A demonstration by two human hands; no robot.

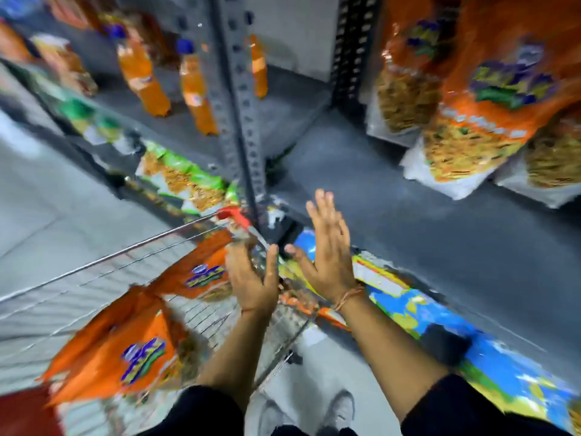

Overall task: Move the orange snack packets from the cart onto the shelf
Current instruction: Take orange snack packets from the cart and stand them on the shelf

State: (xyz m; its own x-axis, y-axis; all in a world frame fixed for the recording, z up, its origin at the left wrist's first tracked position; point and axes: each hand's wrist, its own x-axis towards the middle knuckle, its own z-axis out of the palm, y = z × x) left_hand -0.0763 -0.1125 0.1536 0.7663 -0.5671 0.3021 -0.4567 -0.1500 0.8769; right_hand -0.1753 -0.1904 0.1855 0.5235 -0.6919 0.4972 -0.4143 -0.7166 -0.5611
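Hands [251,278] [327,256] both open and empty above the cart [94,262], likely reaching for orange packets [132,350] at seven o'clock, with more packets [471,105] already standing on the shelf [408,231] at two o'clock.

I am seeing orange snack packets [132,350] in the wire cart [94,306], each showing a purple, yellow and green logo. The cart is showing silver wire with a red corner cap [234,215]. Above the cart, the grey shelf [408,221] is carrying orange packets [481,121] with white bases and a yellow-brown snack print. Left of that shelf, orange bottles [141,77] are showing blue caps. My sleeves [465,407] are showing black.
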